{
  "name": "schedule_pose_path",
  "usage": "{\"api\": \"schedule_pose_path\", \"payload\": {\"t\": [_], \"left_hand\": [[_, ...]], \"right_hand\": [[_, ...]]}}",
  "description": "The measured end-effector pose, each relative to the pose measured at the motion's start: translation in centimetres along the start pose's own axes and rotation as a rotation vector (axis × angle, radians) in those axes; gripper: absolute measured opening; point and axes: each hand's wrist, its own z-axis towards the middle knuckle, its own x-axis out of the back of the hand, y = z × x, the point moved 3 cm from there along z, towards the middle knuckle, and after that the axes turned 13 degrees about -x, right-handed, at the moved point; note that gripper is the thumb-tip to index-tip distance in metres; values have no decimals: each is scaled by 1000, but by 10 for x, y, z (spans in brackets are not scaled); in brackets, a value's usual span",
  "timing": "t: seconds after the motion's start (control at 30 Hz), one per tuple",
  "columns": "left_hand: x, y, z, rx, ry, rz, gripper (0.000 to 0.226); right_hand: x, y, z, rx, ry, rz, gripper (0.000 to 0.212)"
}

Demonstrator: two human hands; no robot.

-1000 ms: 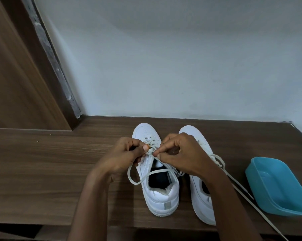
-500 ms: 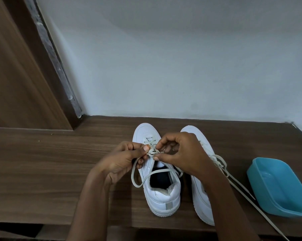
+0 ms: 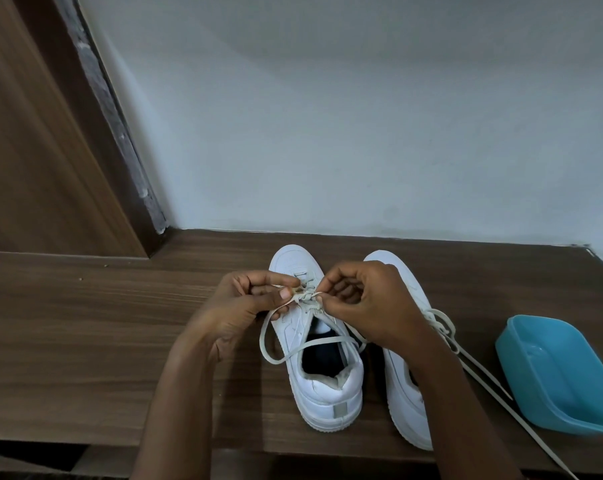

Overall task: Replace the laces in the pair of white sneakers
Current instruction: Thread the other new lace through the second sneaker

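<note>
Your left hand (image 3: 239, 306) and right hand (image 3: 369, 306) each pinched the lace (image 3: 305, 297) above the sneaker (image 3: 328, 386); uneven tugs risked jamming the knot.

A light blue plastic tub (image 3: 563, 372) is set on a dark brown wooden table (image 3: 85, 341). Left of the tub, one white sneaker (image 3: 402, 407) is stood, with a second white sneaker (image 3: 328, 386) further left. A pale lace (image 3: 483, 372) is trailed beside the tub.

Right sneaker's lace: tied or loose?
Loose. The right sneaker's lace trails in two free strands over the table, beside the blue tub, towards the front edge. No bow shows.
</note>
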Motion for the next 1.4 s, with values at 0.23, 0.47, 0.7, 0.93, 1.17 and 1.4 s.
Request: {"api": "schedule_pose_path", "payload": {"t": [0.23, 0.47, 0.7, 0.93, 1.17, 1.4], "left_hand": [[-3, 15, 0, -199, 58, 216, 16], [9, 10, 0, -201, 11, 325, 15], [13, 8, -3, -219, -14, 328, 23], [17, 5, -4, -231, -10, 368, 25], [17, 4, -5, -190, -36, 460, 21], [15, 1, -5, -123, -110, 456, 15]], "right_hand": [[11, 1, -1, -24, 69, 37, 20], [24, 12, -4, -103, 72, -36, 18], [27, 12, -4, -108, 83, -177, 12], [26, 11, -5, -119, 99, -299, 9], [23, 11, -6, -121, 114, -340, 9], [24, 15, -5, -165, 36, -325, 8]]}}
